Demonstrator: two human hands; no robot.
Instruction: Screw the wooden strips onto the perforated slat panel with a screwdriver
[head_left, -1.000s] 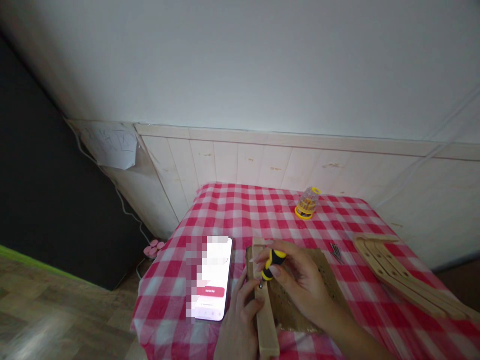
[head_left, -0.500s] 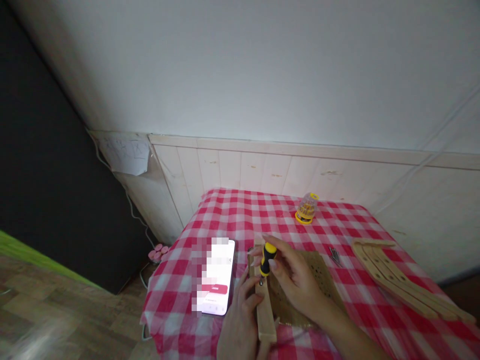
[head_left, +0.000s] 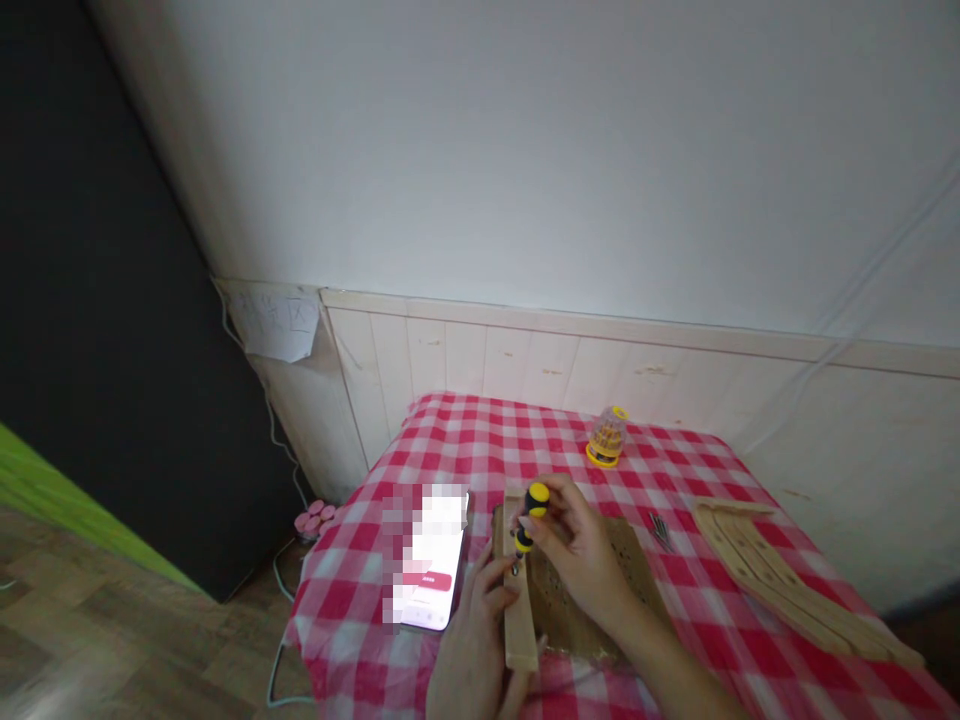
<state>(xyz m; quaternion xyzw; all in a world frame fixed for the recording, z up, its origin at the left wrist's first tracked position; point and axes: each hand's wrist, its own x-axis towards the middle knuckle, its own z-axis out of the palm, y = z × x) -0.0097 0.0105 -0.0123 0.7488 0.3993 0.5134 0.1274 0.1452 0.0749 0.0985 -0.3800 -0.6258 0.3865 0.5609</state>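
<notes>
My right hand point(head_left: 571, 532) is closed round a yellow and black screwdriver point(head_left: 537, 500), held upright with its tip down at a small metal screw point(head_left: 515, 570) in a pale wooden strip point(head_left: 520, 630). Against the strip's left side lies my left hand point(head_left: 476, 622), its fingers gripping the wood near the screw. Under the strip and to its right is a brown board point(head_left: 600, 610) with several small holes. Just left of my left hand, a phone point(head_left: 431, 570) with a lit screen lies on the cloth.
A red and white checked cloth point(head_left: 495, 430) covers the table. Toward the back stands a clear bit case point(head_left: 606, 438) with a yellow base. Several screws point(head_left: 660, 532) lie right of the board. Curved wooden pieces point(head_left: 787, 580) rest further right. The wall point(head_left: 525, 365) borders the table's far edge.
The view has shifted slightly, so the table sits a little lower in it. The screwdriver's handle has tilted a bit in my right hand. My left hand still grips the strip.
</notes>
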